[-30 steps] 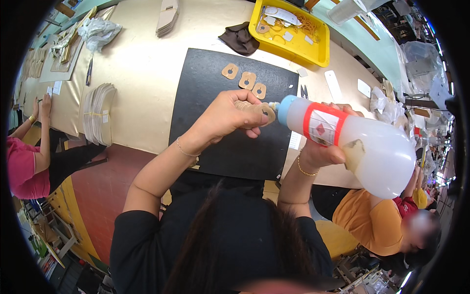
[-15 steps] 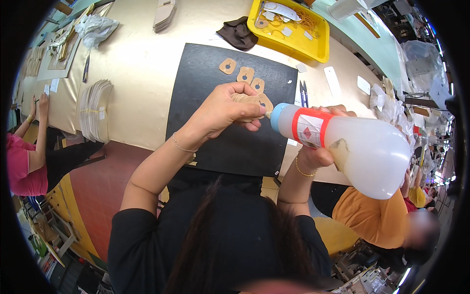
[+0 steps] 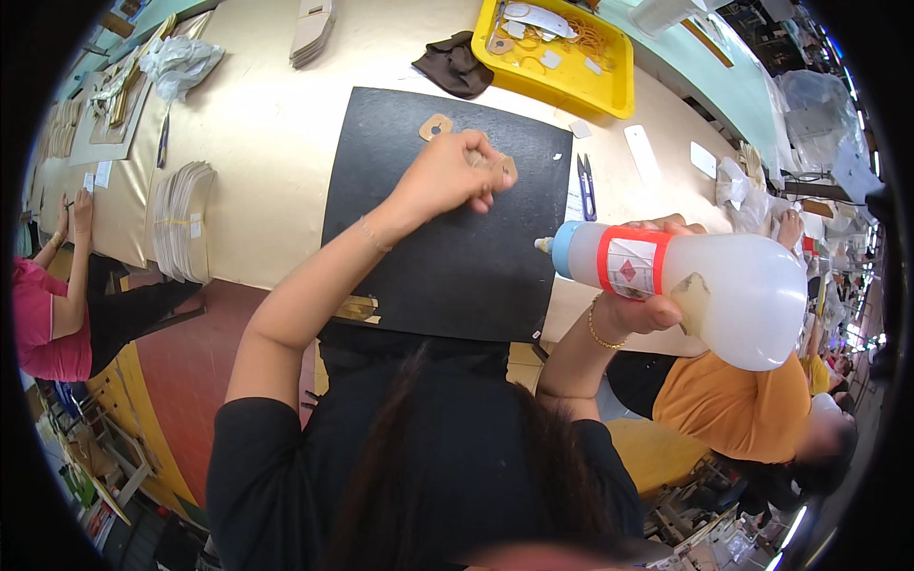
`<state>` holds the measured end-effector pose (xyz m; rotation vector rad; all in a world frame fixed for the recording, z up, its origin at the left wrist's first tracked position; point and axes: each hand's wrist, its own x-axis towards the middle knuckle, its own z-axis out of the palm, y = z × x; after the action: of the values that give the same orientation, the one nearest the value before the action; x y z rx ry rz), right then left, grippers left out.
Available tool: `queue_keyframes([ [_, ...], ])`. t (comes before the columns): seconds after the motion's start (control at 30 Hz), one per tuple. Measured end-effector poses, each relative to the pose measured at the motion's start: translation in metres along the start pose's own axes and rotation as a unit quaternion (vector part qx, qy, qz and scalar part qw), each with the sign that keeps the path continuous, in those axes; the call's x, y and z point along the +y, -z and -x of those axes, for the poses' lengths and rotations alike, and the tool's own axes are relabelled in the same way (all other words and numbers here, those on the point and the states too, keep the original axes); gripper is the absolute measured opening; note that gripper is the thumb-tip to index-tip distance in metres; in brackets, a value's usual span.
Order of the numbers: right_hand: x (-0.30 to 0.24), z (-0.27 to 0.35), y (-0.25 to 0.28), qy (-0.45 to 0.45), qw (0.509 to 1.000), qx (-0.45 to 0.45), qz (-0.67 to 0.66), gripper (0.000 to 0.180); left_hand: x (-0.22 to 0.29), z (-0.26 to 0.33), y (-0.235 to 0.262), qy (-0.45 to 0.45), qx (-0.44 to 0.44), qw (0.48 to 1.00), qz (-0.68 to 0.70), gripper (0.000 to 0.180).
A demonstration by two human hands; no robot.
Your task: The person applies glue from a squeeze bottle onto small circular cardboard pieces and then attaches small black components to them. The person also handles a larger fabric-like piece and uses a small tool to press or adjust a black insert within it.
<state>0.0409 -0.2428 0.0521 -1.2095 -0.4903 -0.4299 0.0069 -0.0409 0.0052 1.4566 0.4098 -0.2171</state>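
Observation:
Over the black mat, my left hand is closed with its fingers pinched round small tan card pieces; how many it holds is hidden. One flat tan piece with a dark keyhole-shaped cutout lies on the mat just beyond the hand. My right hand grips a translucent white squeeze bottle with a blue cap, a small nozzle and a red-edged label. The bottle lies sideways in the air, its nozzle pointing left toward the mat and apart from the left hand.
A yellow tray holds rubber bands and white bits. Beside it are a dark cloth, blue-handled snips and white tags. Stacked card strips stand at left. Co-workers sit left in pink and right in orange.
My left hand has moved up and away from the nozzle, over the spot where card pieces lay. The bottle has shifted slightly right, still in my right hand.

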Motion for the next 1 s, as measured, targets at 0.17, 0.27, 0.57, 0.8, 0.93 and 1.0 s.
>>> queue_keyframes([
  [0.17, -0.002, 0.001, 0.012, 0.004, 0.999, -0.034, -0.033, 0.088, -0.004, -0.023, 0.025, -0.047, 0.105, 0.993, -0.035, 0.029],
  [0.27, 0.000, 0.000, 0.016, -0.026, 0.996, -0.012, -0.084, 0.088, -0.006, -0.010, 0.041, -0.017, 0.073, 0.989, 0.128, 0.033],
  [0.57, 0.011, -0.004, -0.003, -0.026, 0.998, 0.014, -0.054, 0.098, 0.002, 0.043, 0.020, 0.022, -0.004, 0.969, 0.245, 0.031],
  [0.8, 0.011, -0.003, -0.023, -0.008, 1.000, -0.007, -0.009, 0.095, 0.017, 0.055, 0.000, 0.026, -0.038, 0.981, 0.187, 0.021],
  [0.93, 0.008, -0.004, -0.027, 0.014, 0.996, -0.066, 0.061, 0.094, 0.023, 0.058, -0.003, 0.033, -0.052, 0.983, 0.172, 0.018],
  [1.0, 0.007, -0.003, -0.029, 0.017, 0.992, -0.086, 0.089, 0.094, 0.025, 0.059, -0.004, 0.032, -0.056, 0.985, 0.162, 0.018],
])
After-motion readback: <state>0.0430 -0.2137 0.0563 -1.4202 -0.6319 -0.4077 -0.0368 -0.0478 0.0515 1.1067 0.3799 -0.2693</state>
